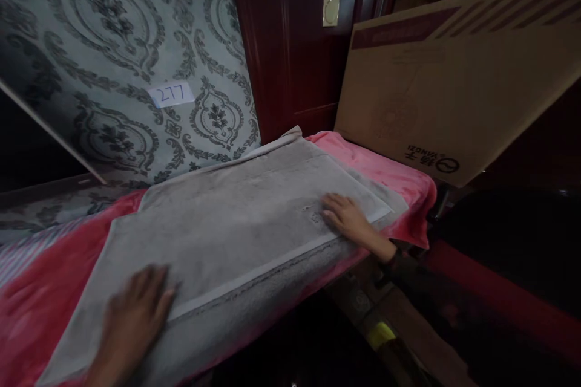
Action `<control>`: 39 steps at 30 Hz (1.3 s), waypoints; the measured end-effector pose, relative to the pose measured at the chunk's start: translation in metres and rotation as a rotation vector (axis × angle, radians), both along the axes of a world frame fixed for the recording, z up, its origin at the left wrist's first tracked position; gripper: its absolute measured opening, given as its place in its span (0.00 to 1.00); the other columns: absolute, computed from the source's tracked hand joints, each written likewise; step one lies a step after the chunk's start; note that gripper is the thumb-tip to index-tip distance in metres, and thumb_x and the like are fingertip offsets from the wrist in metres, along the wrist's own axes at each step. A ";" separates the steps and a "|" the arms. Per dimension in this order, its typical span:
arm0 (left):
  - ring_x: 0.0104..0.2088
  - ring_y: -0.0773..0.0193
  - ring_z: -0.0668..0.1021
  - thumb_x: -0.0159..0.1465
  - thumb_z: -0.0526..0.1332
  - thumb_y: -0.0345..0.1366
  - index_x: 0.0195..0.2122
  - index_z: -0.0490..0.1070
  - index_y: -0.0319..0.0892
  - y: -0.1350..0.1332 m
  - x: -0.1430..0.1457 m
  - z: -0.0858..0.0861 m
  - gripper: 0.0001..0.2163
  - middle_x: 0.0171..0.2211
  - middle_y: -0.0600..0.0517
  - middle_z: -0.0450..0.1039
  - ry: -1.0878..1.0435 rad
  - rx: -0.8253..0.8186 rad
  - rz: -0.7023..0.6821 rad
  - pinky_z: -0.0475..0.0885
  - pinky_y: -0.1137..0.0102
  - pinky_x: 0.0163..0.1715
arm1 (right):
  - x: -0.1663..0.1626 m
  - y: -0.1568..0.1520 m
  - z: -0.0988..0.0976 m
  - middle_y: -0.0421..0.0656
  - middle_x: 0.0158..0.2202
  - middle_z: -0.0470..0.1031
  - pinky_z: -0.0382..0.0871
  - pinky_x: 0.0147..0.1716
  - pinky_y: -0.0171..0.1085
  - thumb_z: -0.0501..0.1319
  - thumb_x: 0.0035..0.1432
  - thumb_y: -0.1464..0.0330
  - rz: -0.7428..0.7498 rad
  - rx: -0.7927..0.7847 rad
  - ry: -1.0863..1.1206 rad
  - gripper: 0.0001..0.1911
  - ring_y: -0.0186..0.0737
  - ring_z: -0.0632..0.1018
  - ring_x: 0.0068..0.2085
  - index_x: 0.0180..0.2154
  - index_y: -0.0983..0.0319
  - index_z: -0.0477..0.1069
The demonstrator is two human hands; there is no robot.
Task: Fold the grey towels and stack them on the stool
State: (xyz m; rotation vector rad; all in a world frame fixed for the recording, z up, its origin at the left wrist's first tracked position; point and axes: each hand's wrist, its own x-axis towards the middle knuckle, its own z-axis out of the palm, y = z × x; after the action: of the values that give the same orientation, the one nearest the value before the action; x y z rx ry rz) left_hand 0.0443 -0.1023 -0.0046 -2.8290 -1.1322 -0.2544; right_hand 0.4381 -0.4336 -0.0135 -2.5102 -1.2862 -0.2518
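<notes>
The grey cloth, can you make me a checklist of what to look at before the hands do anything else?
1. Left hand at the grey cloth: ok, over its near left part.
2. Right hand at the cloth: ok, over its right part.
3. Cloth completely flat: not ok, its far right corner sticks up.
4. Cardboard box off the cloth: ok, it stands beyond the pink blanket.
5. Mark by the right fingertips: cannot tell if it's a hole.

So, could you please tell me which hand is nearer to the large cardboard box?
The right hand: it is toward the right of the gray cloth, below the cardboard box in the picture. The left hand is at the cloth's lower left, farther from the box.
</notes>
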 end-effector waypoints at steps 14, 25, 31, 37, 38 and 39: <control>0.67 0.48 0.63 0.70 0.49 0.44 0.67 0.60 0.40 -0.105 0.034 -0.033 0.26 0.67 0.40 0.58 -0.143 0.092 -0.375 0.59 0.48 0.64 | -0.104 0.043 -0.031 0.52 0.71 0.52 0.52 0.66 0.56 0.52 0.69 0.56 0.444 -0.036 -0.052 0.32 0.50 0.53 0.70 0.69 0.61 0.53; 0.53 0.51 0.73 0.69 0.53 0.33 0.51 0.74 0.42 -0.129 0.065 0.007 0.14 0.52 0.43 0.75 -0.370 -0.010 -0.425 0.68 0.53 0.52 | -0.127 0.064 -0.006 0.49 0.55 0.73 0.66 0.56 0.53 0.50 0.70 0.65 0.594 0.249 0.154 0.19 0.49 0.71 0.57 0.56 0.58 0.71; 0.47 0.51 0.71 0.67 0.56 0.32 0.49 0.72 0.40 -0.149 0.082 -0.007 0.11 0.48 0.42 0.73 -0.293 -0.049 -0.431 0.71 0.54 0.45 | -0.153 0.083 -0.020 0.50 0.48 0.73 0.68 0.45 0.49 0.52 0.67 0.70 0.528 0.261 0.069 0.14 0.49 0.70 0.47 0.49 0.60 0.73; 0.43 0.57 0.73 0.69 0.54 0.30 0.44 0.72 0.43 -0.145 0.047 -0.010 0.09 0.41 0.47 0.74 -0.512 -0.137 -0.470 0.71 0.59 0.45 | -0.153 0.067 -0.020 0.46 0.40 0.73 0.66 0.43 0.46 0.52 0.68 0.70 0.534 0.416 0.209 0.09 0.45 0.71 0.42 0.39 0.59 0.72; 0.42 0.57 0.74 0.69 0.54 0.30 0.43 0.72 0.43 -0.140 0.045 -0.007 0.09 0.40 0.47 0.74 -0.532 -0.121 -0.452 0.71 0.59 0.45 | -0.153 0.071 -0.016 0.45 0.38 0.73 0.67 0.42 0.45 0.52 0.68 0.69 0.544 0.437 0.222 0.10 0.45 0.71 0.41 0.38 0.59 0.71; 0.43 0.57 0.74 0.69 0.54 0.30 0.43 0.72 0.43 -0.134 0.044 -0.002 0.08 0.40 0.47 0.74 -0.541 -0.090 -0.416 0.70 0.58 0.46 | -0.153 0.077 -0.011 0.46 0.38 0.73 0.67 0.43 0.45 0.52 0.68 0.69 0.554 0.449 0.221 0.10 0.45 0.71 0.42 0.38 0.59 0.72</control>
State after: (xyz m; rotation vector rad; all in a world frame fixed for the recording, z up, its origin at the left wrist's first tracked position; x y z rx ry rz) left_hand 0.0878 -0.2359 -0.0071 -3.1448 -0.5924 -1.0720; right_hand 0.2847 -0.3562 -0.0243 -1.6885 -1.5597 -0.1110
